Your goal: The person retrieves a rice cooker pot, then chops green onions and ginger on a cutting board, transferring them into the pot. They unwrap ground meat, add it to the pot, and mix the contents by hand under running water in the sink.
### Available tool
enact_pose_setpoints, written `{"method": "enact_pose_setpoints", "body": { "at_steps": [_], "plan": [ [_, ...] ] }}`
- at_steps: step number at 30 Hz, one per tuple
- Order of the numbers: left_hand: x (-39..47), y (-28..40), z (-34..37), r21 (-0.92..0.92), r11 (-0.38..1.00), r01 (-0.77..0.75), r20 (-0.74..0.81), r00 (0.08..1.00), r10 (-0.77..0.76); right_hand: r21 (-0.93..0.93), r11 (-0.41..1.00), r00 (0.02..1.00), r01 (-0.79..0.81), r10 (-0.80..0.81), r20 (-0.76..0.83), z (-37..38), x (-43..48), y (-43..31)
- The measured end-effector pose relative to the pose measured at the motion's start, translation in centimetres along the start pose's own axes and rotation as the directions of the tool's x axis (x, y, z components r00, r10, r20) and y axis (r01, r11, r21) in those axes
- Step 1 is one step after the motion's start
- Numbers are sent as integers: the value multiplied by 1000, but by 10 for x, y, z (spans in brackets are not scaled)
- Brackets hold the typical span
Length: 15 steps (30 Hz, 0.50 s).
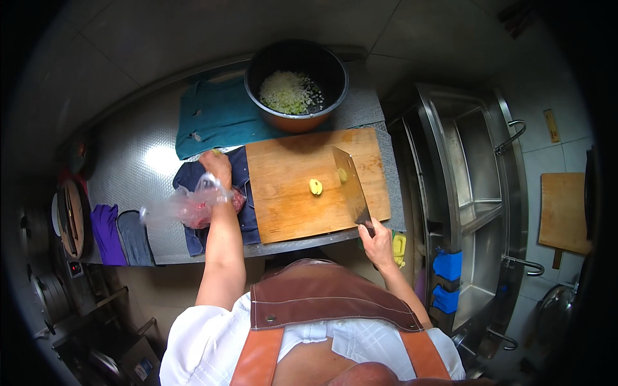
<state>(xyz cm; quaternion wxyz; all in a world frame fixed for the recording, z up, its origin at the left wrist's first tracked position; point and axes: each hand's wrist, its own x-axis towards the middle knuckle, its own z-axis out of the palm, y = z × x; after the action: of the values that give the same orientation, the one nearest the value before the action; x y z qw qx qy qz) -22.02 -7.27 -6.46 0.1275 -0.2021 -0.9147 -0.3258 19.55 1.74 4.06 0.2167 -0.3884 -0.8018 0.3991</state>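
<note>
My right hand [377,241] grips the dark handle of a cleaver [351,186], whose broad blade is over the right part of a wooden cutting board [285,212]. A small pale yellow piece of food [316,186], perhaps ginger, lies mid-board with a groove down it. Left of the board, my left hand [217,164] reaches over a dark blue cloth [194,169], with something yellowish partly visible at its fingers. A clear plastic bag of red meat [198,210] lies by my left wrist. Beyond the board, a deep pot [294,123] holds chopped pale and green pieces.
A teal cloth [212,116] lies beside the pot. Purple [107,234] and gray [134,236] cloths hang at the counter's front left edge. Knives rest on a round wooden board [71,217] farther left. A steel sink [475,159] with hooked taps stands at the right.
</note>
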Motion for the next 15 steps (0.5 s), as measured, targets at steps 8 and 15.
{"method": "enact_pose_setpoints", "body": {
  "at_steps": [8, 15],
  "plan": [
    [-118, 92, -15, -534, 843, 71, 600, 734, 318, 184, 909, 924, -373, 347, 161, -12, -35, 18],
    [-159, 113, -15, -410, 881, -235, 498, 752, 432, 100, 989, 991, -105, 95, 97, -9, -46, 27]
  ]
}}
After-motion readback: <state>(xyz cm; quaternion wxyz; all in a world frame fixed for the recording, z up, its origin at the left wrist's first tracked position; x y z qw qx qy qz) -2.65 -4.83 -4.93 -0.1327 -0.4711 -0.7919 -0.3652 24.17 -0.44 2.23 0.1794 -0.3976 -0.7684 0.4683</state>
